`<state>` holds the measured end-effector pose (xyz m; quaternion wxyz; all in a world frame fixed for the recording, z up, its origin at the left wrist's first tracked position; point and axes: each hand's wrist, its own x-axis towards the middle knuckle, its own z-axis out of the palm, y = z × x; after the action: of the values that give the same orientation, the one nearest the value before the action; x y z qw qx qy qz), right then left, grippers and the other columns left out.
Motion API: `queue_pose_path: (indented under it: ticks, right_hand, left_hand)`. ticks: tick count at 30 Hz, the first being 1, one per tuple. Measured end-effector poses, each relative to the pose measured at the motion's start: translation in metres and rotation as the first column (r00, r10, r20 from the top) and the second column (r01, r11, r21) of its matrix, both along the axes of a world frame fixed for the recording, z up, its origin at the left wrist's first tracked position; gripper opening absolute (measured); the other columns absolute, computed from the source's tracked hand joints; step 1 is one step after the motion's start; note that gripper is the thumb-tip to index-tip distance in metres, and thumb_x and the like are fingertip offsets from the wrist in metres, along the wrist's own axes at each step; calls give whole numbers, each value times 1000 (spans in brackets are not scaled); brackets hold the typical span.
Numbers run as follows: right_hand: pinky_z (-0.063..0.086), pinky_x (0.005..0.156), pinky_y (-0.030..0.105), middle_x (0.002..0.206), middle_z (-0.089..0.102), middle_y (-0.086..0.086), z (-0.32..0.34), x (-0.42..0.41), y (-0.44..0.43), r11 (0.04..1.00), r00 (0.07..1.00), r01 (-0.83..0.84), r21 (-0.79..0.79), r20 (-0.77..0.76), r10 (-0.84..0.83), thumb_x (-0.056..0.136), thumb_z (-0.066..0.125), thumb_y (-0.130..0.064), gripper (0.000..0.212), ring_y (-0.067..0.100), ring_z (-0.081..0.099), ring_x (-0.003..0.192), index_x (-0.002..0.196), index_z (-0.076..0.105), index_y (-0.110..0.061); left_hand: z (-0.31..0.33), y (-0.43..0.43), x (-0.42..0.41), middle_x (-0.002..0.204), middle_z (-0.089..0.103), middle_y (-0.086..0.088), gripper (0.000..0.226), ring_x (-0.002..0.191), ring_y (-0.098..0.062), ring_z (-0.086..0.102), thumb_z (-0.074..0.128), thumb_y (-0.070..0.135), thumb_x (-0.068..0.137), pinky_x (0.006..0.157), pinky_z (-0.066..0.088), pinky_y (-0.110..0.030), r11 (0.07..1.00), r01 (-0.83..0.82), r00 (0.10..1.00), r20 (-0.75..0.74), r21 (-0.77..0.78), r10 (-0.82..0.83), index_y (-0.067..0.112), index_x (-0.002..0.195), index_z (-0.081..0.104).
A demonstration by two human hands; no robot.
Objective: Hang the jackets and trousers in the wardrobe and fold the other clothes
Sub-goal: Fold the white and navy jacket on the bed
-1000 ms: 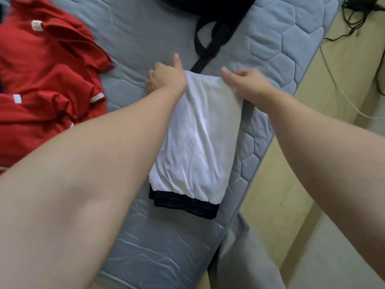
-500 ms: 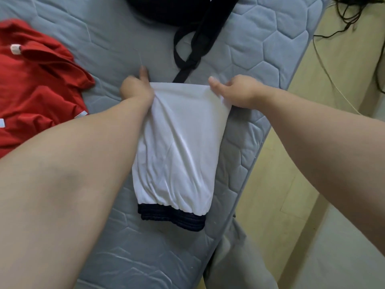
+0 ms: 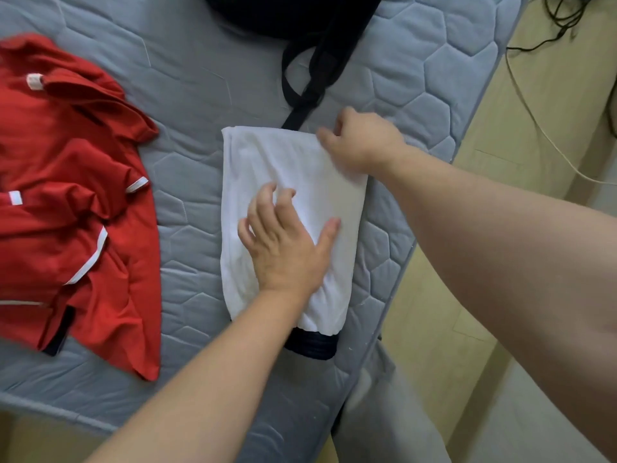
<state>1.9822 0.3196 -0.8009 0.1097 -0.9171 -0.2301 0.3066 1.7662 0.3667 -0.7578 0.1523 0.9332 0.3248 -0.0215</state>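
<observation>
**Folding step, head view, read from left to right.** A red shirt with white trim (image 3: 73,208) lies crumpled and unfolded on the quilted grey-blue mattress (image 3: 187,81), well apart from the work in hand. At the centre lies the white garment (image 3: 267,162), laid flat near the mattress's right edge. It is already doubled into a long narrow panel, and its dark ribbed band (image 3: 314,345) shows at the near end. The left hand (image 3: 287,248) rests palm-down on the middle of the panel with its fingers spread, pressing the cloth flat. Just beyond the panel's far edge a black strap (image 3: 310,91) runs up to a black bag (image 3: 283,11) at the top of the view. The strap's end touches or slips under that edge. The right hand (image 3: 364,142) sits at the far right corner of the panel with its fingers curled. It is blurred, so it cannot be told whether it pinches the cloth or only touches it. A white cable (image 3: 534,105) trails over the wooden floor (image 3: 551,145) at the far right.

The step in hand appears to be smoothing between folds. The next move probably calls for a grip on one short end, bringing it over to the other while the strap is kept out of the fold.
</observation>
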Motion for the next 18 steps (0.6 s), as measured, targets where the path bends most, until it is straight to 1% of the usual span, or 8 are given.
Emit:
queue_pose_path:
  ticks: [2, 4, 6, 8, 10, 13, 16, 18]
  right_hand:
    - [38, 72, 38, 108, 67, 6, 1, -7, 17, 997, 997, -79, 5, -8, 79, 85, 27, -80, 73, 29, 57, 93, 111, 58, -19]
    - [40, 74, 38, 111, 67, 4, 2, -10, 32, 982, 982, -190, -18, -21, 190, 79, 25, -89, 84, 29, 60, 101, 114, 59, -21]
    - [40, 73, 38, 108, 66, 4, 4, -6, 39, 954, 956, -293, -60, -10, 293, 78, 27, -92, 87, 31, 60, 99, 113, 59, -19]
    - [36, 63, 35, 95, 62, 4, 6, -4, 45, 918, 921, -388, -87, -8, 389, 80, 32, -91, 81, 31, 55, 88, 102, 59, -17]
    - [29, 54, 33, 79, 52, -2, 12, -7, 50, 890, 893, -449, -73, -2, 450, 84, 37, -87, 72, 29, 51, 81, 92, 55, -18]
    - [29, 59, 36, 73, 43, -7, 29, -21, 48, 890, 890, -456, -22, -4, 456, 90, 40, -79, 58, 26, 48, 77, 90, 51, -21]
    - [26, 53, 34, 72, 43, -8, 49, -44, 41, 898, 898, -440, 24, 6, 440, 94, 39, -73, 49, 17, 43, 63, 91, 47, -25]
    - [22, 50, 32, 71, 44, -7, 60, -65, 39, 888, 889, -457, 45, 44, 455, 95, 38, -72, 48, 13, 40, 59, 92, 47, -25]
  left_hand:
    - [-5, -16, -13, 159, 25, -17, 97, 146, -37, 25, 44, 80, 86, 114, 23, -59, 997, -80, 987, -139, -20, 76, 9, 151, 28]
    - [-17, -23, -14, 165, 10, -22, 116, 152, -40, 10, 30, 90, 80, 116, 14, -66, 986, -161, 949, -283, -49, 141, 7, 158, 7]
    - [-35, -26, -11, 165, -7, -25, 126, 153, -41, -5, 18, 96, 73, 116, 8, -71, 977, -199, 899, -410, -76, 152, 7, 157, -12]
    - [-55, -24, -7, 163, -16, -27, 129, 152, -42, -12, 7, 98, 69, 114, 6, -74, 978, -199, 860, -490, -66, 142, 5, 154, -24]
    - [-71, -20, -4, 162, -18, -28, 128, 151, -44, -14, -2, 96, 68, 112, 3, -75, 976, -211, 851, -501, -49, 159, 4, 150, -31]
    - [-77, -18, -4, 162, -16, -27, 128, 152, -44, -13, -6, 98, 66, 111, -1, -76, 971, -232, 863, -473, -60, 178, 3, 147, -36]
    - [-75, -16, -7, 163, -18, -25, 136, 152, -41, -15, 7, 102, 64, 114, -4, -73, 970, -219, 871, -469, -102, 148, 2, 147, -36]
    - [-69, -13, -10, 164, -20, -19, 141, 152, -36, -18, 22, 102, 63, 116, -9, -68, 958, -206, 905, -411, -198, 109, 4, 149, -32]
